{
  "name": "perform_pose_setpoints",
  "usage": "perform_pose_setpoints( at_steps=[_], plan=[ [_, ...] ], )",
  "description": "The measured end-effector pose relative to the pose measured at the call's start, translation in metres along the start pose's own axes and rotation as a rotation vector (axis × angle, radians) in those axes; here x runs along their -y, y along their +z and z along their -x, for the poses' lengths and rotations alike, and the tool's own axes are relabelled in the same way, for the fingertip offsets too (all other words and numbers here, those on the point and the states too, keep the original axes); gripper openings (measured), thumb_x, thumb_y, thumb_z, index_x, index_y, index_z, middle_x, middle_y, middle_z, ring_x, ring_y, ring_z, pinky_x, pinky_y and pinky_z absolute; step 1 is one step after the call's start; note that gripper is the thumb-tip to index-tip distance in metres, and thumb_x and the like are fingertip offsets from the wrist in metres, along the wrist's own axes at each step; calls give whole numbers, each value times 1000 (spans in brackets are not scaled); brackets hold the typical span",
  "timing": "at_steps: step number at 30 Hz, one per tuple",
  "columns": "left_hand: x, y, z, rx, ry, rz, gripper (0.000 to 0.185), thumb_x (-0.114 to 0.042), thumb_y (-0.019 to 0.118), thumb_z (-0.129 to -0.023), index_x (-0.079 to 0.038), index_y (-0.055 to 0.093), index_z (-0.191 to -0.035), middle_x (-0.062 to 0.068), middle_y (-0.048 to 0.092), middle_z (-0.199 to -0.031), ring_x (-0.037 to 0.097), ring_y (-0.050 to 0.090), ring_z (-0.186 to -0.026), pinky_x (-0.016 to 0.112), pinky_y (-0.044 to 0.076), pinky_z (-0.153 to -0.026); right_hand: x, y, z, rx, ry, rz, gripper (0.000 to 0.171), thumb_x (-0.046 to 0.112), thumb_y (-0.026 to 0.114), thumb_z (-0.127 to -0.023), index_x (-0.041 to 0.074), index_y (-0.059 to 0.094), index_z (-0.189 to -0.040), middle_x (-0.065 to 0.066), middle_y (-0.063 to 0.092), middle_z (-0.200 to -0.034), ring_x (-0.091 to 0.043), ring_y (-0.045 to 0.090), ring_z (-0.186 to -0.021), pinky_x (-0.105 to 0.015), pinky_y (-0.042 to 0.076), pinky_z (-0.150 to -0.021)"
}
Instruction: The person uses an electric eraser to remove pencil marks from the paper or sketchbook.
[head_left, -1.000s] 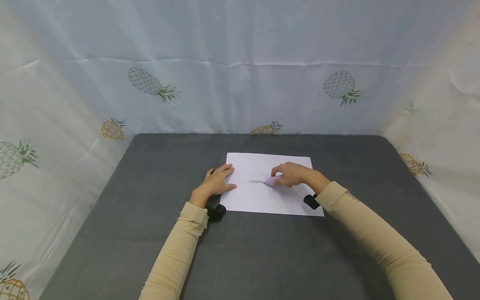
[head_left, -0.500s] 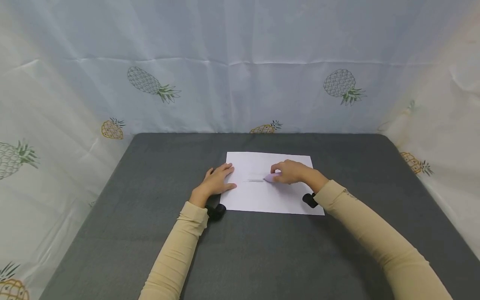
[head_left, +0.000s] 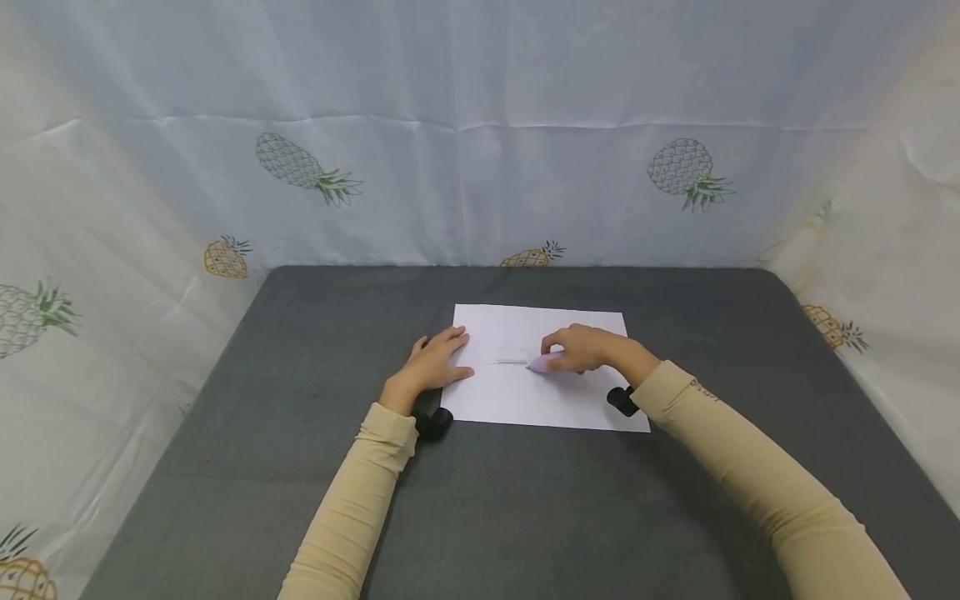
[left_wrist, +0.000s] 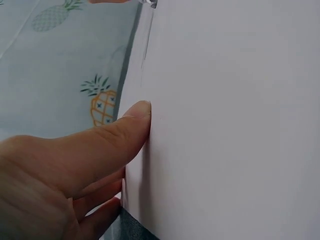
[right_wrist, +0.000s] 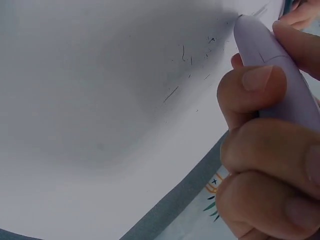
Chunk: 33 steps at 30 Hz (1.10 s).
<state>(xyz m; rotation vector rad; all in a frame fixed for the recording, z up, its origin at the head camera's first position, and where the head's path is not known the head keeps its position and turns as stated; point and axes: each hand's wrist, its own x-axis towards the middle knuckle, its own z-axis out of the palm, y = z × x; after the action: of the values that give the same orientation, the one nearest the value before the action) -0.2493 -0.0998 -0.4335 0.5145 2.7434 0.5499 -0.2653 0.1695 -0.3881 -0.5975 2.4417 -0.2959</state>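
A white sheet of paper (head_left: 540, 392) lies on the dark grey table (head_left: 525, 508), with a faint pencil line (head_left: 510, 362) drawn near its middle. My left hand (head_left: 435, 363) lies flat with straight fingers, pressing on the sheet's left edge; the left wrist view shows its thumb (left_wrist: 120, 132) on the paper (left_wrist: 240, 125). My right hand (head_left: 581, 348) grips a small lilac eraser-like tool (head_left: 543, 362), its tip on the paper at the line's right end. The right wrist view shows that tool (right_wrist: 272, 65) held between curled fingers, with dark crumbs on the paper (right_wrist: 110, 100).
A pale cloth printed with pineapples (head_left: 480, 125) hangs behind the table and along both sides. Black wrist camera mounts (head_left: 432, 424) sit under each forearm near the sheet's front edge. Bare grey tabletop surrounds the paper.
The right hand with the lilac tool shifted slightly back and forth over the pencil line. The left hand stayed in place on the sheet.
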Motion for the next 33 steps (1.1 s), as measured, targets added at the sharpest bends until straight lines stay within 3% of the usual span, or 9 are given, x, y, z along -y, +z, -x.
perform_pose_setpoints(
  at_steps=[11,15,20,26,33],
  plan=[
    [-1,-2,0,3,4,-11,67,-32,62,-93,-6,36,-149,11,29,-160,28,26,-150,61,13,-120,0,1,-3,-117,47,62,36,36,54,-95,14,62,-123,-15,65,-116,-25,56,-97,-34,48,-73],
    [-1,-2,0,7,2,-4,67,-32,62,-93,-7,35,-149,11,29,-160,28,25,-150,61,12,-121,-1,1,-2,-104,42,43,36,36,54,-96,14,61,-123,-15,64,-116,-24,57,-94,-31,48,-69],
    [-1,-2,0,6,-2,-8,67,-33,62,-93,-7,35,-149,10,28,-161,28,25,-150,60,12,-121,-3,1,-2,-61,27,2,35,33,55,-96,13,60,-124,-14,63,-108,-20,58,-78,-26,47,-60],
    [-2,-1,0,11,-20,-6,67,-33,62,-93,-8,35,-150,9,27,-161,27,24,-151,59,12,-122,-2,5,1,-25,12,-28,37,34,56,-95,13,59,-126,-13,61,-103,-17,56,-71,-24,46,-58],
    [-2,-1,1,13,-16,-4,68,-32,63,-93,-7,35,-150,10,27,-161,28,24,-151,59,11,-122,1,4,2,-62,25,13,37,33,56,-95,13,60,-126,-13,65,-107,-18,58,-77,-26,46,-61]
  ],
)
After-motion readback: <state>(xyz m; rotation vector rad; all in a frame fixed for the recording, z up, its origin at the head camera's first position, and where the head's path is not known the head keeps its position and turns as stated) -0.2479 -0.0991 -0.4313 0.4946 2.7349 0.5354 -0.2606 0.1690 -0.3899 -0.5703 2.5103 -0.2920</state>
